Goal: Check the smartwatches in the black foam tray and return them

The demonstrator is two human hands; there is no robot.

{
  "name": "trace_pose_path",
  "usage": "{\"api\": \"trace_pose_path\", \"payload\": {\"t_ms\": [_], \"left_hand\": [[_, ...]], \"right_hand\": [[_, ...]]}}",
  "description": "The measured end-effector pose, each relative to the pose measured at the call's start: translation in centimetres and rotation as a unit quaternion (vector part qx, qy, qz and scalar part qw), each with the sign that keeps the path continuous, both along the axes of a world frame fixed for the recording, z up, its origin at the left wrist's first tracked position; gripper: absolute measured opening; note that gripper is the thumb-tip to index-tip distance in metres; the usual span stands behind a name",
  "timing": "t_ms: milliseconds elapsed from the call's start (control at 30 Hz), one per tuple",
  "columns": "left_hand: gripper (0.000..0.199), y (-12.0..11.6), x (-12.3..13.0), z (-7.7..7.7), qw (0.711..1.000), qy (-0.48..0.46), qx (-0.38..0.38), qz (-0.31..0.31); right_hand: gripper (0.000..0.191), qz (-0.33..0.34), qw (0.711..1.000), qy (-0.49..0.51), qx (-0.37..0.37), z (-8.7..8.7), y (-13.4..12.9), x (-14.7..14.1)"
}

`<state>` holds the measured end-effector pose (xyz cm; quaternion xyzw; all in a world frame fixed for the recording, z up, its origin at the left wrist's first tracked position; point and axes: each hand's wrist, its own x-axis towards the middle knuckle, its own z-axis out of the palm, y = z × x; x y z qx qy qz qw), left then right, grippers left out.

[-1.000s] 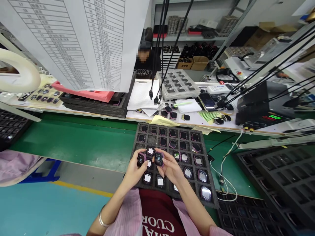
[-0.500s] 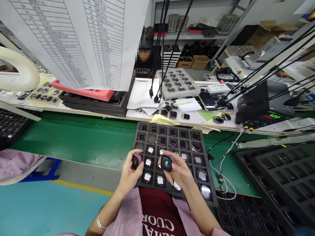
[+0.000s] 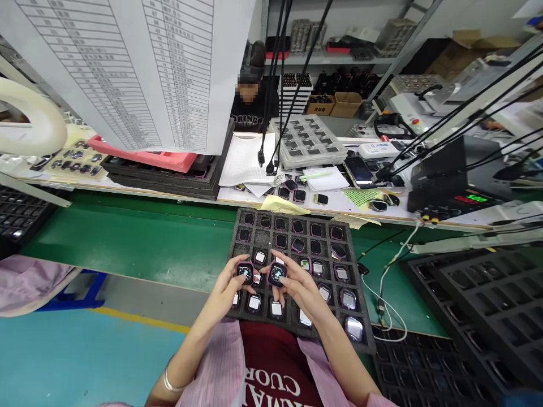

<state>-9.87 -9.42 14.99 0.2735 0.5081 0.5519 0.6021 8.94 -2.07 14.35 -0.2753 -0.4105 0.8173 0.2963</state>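
Observation:
My left hand (image 3: pixel 227 285) grips a smartwatch body (image 3: pixel 245 271) without a strap, its lit screen facing up and the thumb on the glass. In my right hand (image 3: pixel 297 280) is a second strapless smartwatch (image 3: pixel 277 272), also showing a lit watch face, with the thumb at its lower edge. The two watches are side by side, a small gap between them, above a dark foam tray (image 3: pixel 259 239). Rows of similar watches fill most of the tray's compartments; some have dark screens, others show white ones. My hands hide a few compartments.
Behind the tray runs a white bench (image 3: pixel 335 212) with papers, loose watches, a phone (image 3: pixel 358 171) and a clear tray stack (image 3: pixel 309 141). A power supply (image 3: pixel 453 181) stands right. Black cables (image 3: pixel 282 73) and a printed sheet (image 3: pixel 127 73) hang ahead. A person (image 3: pixel 254 107) sits opposite.
The watch in my left hand has turned from edge-on to face up, its screen now lit. My right hand has moved slightly left, bringing the two watches closer together.

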Motion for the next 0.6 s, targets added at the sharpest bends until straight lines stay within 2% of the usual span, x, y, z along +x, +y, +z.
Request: {"api": "trace_pose_path", "payload": {"t_ms": [167, 467, 600], "left_hand": [[0.039, 0.06, 0.18, -0.01, 1.000, -0.005, -0.003, -0.002], [0.040, 0.17, 0.55, 0.05, 1.000, -0.018, 0.000, -0.018], [0.043, 0.23, 0.75, 0.49, 0.999, 0.021, 0.005, -0.024]], "right_hand": [[0.052, -0.032, 0.999, -0.016, 0.031, 0.00, -0.29, -0.24], [0.054, -0.059, 0.997, -0.023, 0.044, 0.25, -0.56, -0.12], [0.053, -0.063, 0.997, -0.018, 0.050, 0.37, -0.59, -0.16]]}}
